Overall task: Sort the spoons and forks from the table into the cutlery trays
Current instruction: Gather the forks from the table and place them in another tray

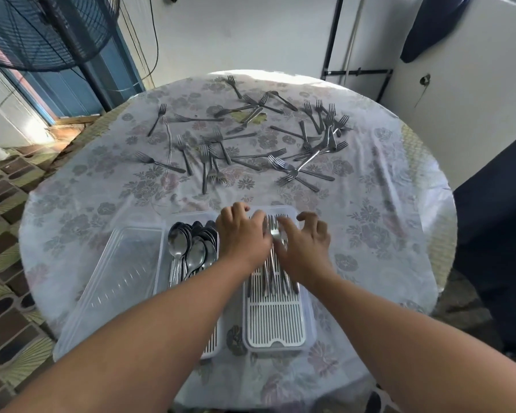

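- A round table draped in a pale floral-print tablecloth [370, 234] fills most of the view; the cloth is creased and hangs over the rim.
- Many loose stainless-steel forks [251, 138] lie scattered across the far half of the cloth, several crossing or overlapping one another.
- Near the front edge stand three clear plastic trays side by side: an empty clear rectangular tray [116, 281] on the left, a clear tray of steel spoons [188, 248] in the middle, and a clear tray with a white slotted insert [276, 326] on the right.
- In the right tray lies a row of sorted forks [273, 278], tines pointing away, handles towards the person.
- The left hand [242, 236] rests over the left part of that tray, fingers loosely bent and slightly apart, holding nothing (as far as the blur allows).
- The right hand [304, 242] is spread above the fork heads, fingers apart and curved, fingertips touching or just above the tines; I cannot tell which.
- Around the table: a patterned brick-and-tile floor [9, 308], a large dark pedestal fan [42, 31] at upper left beside a blue door frame, white walls, and dark cloth [429, 22] hanging at upper right.
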Motion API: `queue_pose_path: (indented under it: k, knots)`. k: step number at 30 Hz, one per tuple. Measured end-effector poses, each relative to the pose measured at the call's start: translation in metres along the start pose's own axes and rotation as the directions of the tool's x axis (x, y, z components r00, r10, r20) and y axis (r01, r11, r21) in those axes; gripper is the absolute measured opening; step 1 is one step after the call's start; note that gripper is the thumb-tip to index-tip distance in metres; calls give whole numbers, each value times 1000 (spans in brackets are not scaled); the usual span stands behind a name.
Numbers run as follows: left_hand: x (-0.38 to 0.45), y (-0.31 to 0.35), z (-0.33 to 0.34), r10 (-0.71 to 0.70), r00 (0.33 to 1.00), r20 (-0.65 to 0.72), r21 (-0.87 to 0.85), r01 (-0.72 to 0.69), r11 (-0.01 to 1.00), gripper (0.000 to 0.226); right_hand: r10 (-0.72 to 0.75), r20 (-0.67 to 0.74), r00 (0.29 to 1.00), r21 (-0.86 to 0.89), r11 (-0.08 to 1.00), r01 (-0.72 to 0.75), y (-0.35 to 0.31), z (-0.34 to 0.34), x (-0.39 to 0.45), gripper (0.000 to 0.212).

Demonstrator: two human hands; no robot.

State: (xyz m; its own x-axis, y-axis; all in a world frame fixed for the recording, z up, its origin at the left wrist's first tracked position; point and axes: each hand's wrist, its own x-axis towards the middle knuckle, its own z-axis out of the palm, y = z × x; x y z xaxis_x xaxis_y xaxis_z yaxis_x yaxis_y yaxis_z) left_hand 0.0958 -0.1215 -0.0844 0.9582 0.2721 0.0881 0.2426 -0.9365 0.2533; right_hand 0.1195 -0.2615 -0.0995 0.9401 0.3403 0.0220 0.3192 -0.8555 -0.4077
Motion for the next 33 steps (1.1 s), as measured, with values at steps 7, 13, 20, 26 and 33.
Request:
queue_pose_path:
  k: [7, 13, 20, 26, 33]
  knots:
    - [37, 3, -14, 9, 998, 62, -258, 7, 966, 25, 177, -21, 984, 353, 922, -158, -13, -14, 32, 44]
    - [59, 19, -9, 27, 997, 74, -294, -4, 956, 20, 221, -62, 973, 416, 892, -176, 3, -17, 52, 40]
    - [91, 54, 9, -20, 994, 109, -267, 48, 962, 23, 210, 13, 978, 363, 910, -200, 58, -20, 93, 33]
    - [123, 88, 32, -232, 959, 160, -186, 260, 948, 19, 59, 84, 995, 331, 940, -84, 106, -24, 139, 26]
    - [143, 93, 54, -482, 866, 131, -49, 491, 870, 36, -20, 128, 992, 258, 966, -14, 125, -24, 190, 31]
